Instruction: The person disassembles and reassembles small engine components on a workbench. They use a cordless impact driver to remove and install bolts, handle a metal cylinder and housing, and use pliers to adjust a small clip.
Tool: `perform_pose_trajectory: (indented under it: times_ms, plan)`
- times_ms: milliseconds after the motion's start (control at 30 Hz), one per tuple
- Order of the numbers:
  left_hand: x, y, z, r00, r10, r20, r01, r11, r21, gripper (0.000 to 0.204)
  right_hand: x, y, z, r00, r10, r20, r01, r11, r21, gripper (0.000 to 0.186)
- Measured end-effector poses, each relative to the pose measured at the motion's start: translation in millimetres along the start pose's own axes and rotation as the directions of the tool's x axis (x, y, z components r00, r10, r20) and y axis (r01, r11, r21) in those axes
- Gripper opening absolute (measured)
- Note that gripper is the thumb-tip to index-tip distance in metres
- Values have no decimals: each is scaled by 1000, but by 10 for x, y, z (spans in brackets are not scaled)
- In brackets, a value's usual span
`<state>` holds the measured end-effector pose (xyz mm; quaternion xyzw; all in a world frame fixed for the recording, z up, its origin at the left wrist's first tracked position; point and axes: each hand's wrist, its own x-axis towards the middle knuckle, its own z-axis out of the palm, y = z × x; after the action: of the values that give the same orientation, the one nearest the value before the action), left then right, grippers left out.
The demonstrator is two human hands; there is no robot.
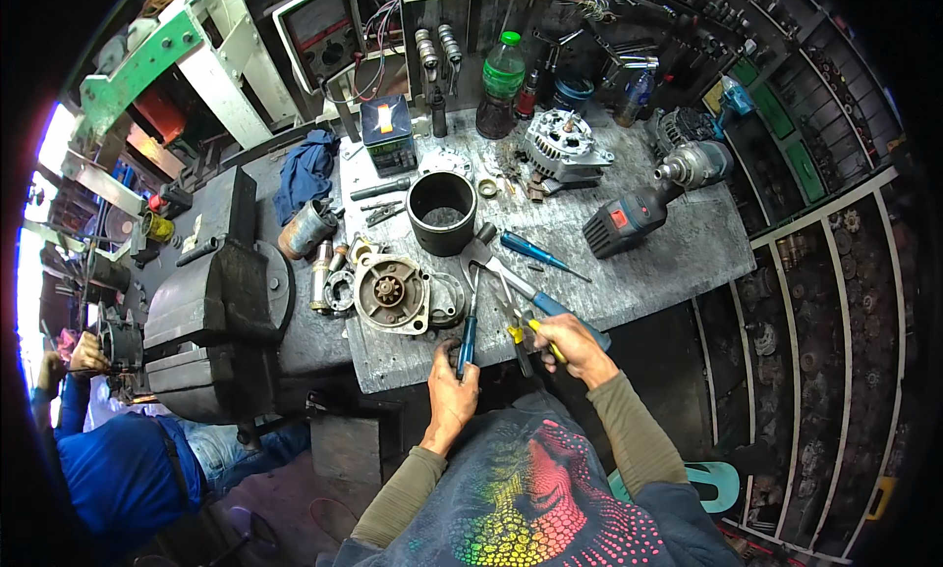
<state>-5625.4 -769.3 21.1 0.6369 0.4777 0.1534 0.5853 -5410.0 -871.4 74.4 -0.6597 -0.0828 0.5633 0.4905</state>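
Note:
My left hand point(453, 395) is at the bench's front edge, fingers closed round the lower end of a blue-handled screwdriver point(469, 343). Its shaft points away from me, toward the head of a hammer. My right hand point(576, 351) grips one handle of what look like yellow-and-black pliers point(517, 333); their jaws point away, beside the hammer. That hammer point(538, 294), with a blue grip, lies slanting between the hands. Beyond it rests a second blue screwdriver point(535, 250). Left of these are a dark open metal cylinder point(441, 228) and a round housing with a small gear point(390, 290).
A big vise point(201, 302) stands at left, a person in blue point(123, 474) beyond it. A cordless impact wrench point(625, 220), an alternator point(567, 147), a green-capped bottle point(503, 81) and a boxed item point(388, 135) sit on the metal-topped bench point(678, 263). Parts shelves point(815, 351) line the right.

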Motion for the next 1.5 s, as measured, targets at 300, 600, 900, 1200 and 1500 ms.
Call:
perform_pose_trajectory:
  times_ms: [300,600,900,1200,1500]
  plan:
    - [180,112,162,947,313,74,-313,841,442,52,-1386,82,-411,822,-569,-31,567,813,134,40]
    - [141,1542,136,773,603,196,-634,729,257,31,-1105,-136,-466,827,-562,-11,408,588,699,31]
    - [1175,3821,1172,388,740,549,-780,581,-233,60,-1380,-818,-1425,885,-461,-66,441,874,-205,28]
    - [1330,4106,1887,464,358,810,-496,863,-97,73,-1251,-1317,-1821,809,-585,56,531,688,-494,24]
    - [1183,3995,1961,644,291,708,-261,953,-155,78,-1509,-1740,-2139,874,-436,214,457,591,-665,26]
